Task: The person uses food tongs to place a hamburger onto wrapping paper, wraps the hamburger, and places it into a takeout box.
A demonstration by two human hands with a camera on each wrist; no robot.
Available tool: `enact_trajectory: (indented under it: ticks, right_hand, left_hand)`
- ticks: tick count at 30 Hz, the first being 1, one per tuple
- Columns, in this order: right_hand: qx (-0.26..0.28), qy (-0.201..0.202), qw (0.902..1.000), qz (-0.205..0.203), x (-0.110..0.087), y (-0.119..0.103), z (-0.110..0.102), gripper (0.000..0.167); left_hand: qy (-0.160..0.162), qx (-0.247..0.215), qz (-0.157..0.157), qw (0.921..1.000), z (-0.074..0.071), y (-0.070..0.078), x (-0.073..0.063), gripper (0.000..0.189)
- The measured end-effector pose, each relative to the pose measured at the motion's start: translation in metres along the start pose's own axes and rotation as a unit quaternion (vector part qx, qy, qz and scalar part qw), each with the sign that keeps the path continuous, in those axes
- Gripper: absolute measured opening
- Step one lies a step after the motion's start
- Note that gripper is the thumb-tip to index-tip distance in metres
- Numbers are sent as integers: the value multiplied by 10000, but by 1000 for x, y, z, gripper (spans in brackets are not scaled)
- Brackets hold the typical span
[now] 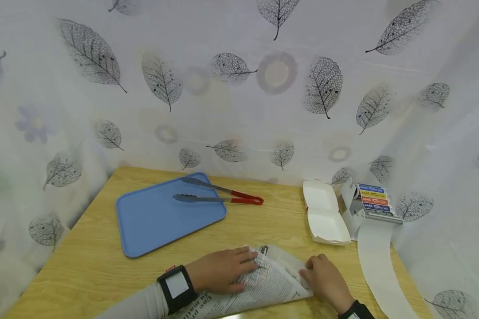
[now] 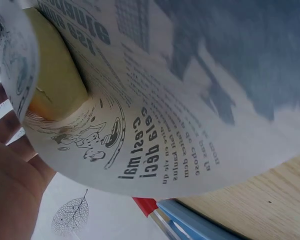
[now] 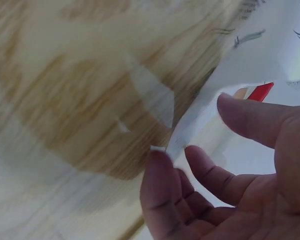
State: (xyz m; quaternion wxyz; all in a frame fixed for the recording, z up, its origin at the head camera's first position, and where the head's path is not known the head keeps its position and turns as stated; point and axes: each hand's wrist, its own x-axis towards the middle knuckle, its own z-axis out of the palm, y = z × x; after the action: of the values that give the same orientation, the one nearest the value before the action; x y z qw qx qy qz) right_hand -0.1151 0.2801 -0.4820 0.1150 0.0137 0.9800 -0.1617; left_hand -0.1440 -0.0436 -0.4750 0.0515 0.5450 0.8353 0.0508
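A sheet of newsprint-patterned wrapping paper [image 1: 269, 283] lies folded over at the front of the table. Inside its fold, the left wrist view shows a pale yellow bread-like piece [image 2: 57, 70] with a browned edge; the head view hides it. My left hand [image 1: 223, 270] rests on top of the paper, fingers extended and slightly spread. At the paper's right end, my right hand [image 1: 327, 279] pinches the edge. The right wrist view shows curled fingers [image 3: 160, 195] at the paper's corner, with the thumb along its border.
A blue tray [image 1: 163, 221] sits at the back left, with red-handled tongs [image 1: 245, 197] lying across its right side. An open white takeaway box [image 1: 329, 226] stands at the back right, beside a dispenser of boxed rolls [image 1: 373, 199]. From it a white paper strip [image 1: 377, 261] runs forward.
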Motion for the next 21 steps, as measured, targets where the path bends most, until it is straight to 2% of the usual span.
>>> enact_trajectory:
  ticks: [3, 9, 15, 17, 21]
  right_hand:
    - [353, -231, 9987, 270, 2, 0, 2, 19]
    - [1163, -426, 9918, 319, 5, -1, 2, 19]
    - [2234, -870, 9687, 645, 0, -3, -2, 21]
    - [2423, -840, 9639, 711, -2, -4, -3, 17]
    - [2444, -620, 9645, 788, -5, -3, -5, 17]
  left_hand:
    - [-55, -3, -12, 10000, 1, 0, 0, 60]
    - [-75, 6, -10, 10000, 0, 1, -1, 59]
    - [-67, -36, 14, 10000, -3, 2, -2, 58]
    - [-54, 1, 21, 10000, -4, 2, -2, 57]
    - [-7, 147, 34, 9999, -3, 2, -2, 57]
